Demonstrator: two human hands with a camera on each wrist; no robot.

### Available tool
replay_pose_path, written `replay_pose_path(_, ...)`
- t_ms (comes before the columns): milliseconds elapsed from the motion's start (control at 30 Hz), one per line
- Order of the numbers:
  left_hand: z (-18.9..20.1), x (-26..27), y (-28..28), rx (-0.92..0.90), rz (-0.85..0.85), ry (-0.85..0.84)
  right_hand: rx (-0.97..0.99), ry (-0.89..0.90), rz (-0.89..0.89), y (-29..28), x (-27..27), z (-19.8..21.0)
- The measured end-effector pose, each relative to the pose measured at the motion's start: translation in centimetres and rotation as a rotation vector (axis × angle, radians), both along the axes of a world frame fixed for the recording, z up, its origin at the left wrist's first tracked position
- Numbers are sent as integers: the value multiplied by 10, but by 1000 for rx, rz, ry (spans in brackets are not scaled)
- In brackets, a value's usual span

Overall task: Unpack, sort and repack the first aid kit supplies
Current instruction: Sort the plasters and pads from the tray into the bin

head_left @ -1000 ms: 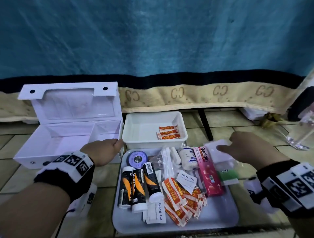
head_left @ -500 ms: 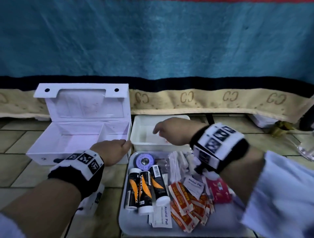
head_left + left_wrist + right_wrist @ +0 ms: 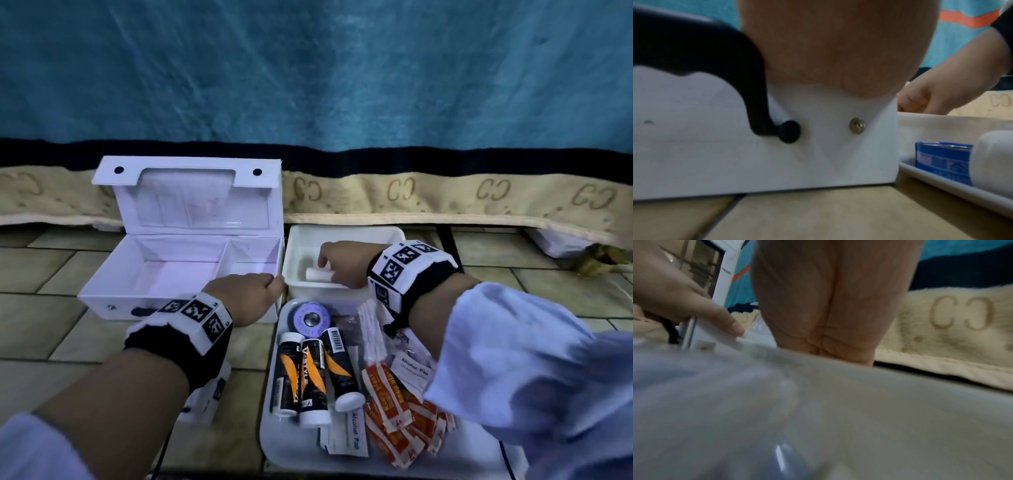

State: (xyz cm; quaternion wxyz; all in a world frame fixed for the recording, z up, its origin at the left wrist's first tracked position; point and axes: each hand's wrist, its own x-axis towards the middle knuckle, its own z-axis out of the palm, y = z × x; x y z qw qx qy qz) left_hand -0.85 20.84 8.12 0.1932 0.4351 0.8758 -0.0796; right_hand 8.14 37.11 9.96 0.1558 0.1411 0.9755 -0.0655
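Head view first: right hand [image 3: 337, 262] reaches across into the white bin [image 3: 346, 236] behind the tray [image 3: 270, 435], fingers curled down onto a small white roll [image 3: 318, 274] lying on the bin floor; whether they pinch it or merely rest on it I cannot tell. Left hand [image 3: 248, 296] sits with loosely bent fingers over the front rim of the open first aid box [image 3: 164, 274], whose two compartments show nothing inside. On the tray lie three black-and-orange tubes [image 3: 317, 373], a purple tape roll [image 3: 310, 320], orange plaster packets [image 3: 400, 421] and alcohol pad sachets [image 3: 349, 438], so sorting looks barely begun. Left wrist view shows the palm pressed on the box's top edge above a black handle [image 3: 748, 81] and a metal snap [image 3: 857, 128], with the blue tape side [image 3: 941, 160] in the tray just beside. Right wrist view is mostly blur: the palm hangs over the bin's pale rim [image 3: 900, 402], fingertips hidden, while the left hand's fingers [image 3: 731, 324] touch the box corner. Likely trouble: the round roll could wander across the smooth bin floor on release, and the loose sleeve hanging above the tray may drag the light packets out of place as the arm pulls back.
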Motion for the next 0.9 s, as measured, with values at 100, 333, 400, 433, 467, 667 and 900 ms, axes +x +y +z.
replay_pose_path(100,0,-1,-1,0,-12,4,-24,131,-65,3,9,26)
replay_pose_path(333,-5,-3,0,-23,-30,25,-7,91,-151,9,99,89)
replay_pose_path(400,-4,-2,0,-36,-38,32,28,-20,-138,1,123,81)
replay_pose_path(433,-4,-1,1,-43,-44,37,50,-64,-121,-4,132,74)
replay_pose_path(467,-4,-1,1,-44,-48,38,57,-96,-124,-11,140,66)
replay_pose_path(667,-3,0,1,-45,-43,38,144,-101,-168,-38,153,17)
replay_pose_path(900,-3,0,1,-58,-50,48,190,128,-206,-23,119,43)
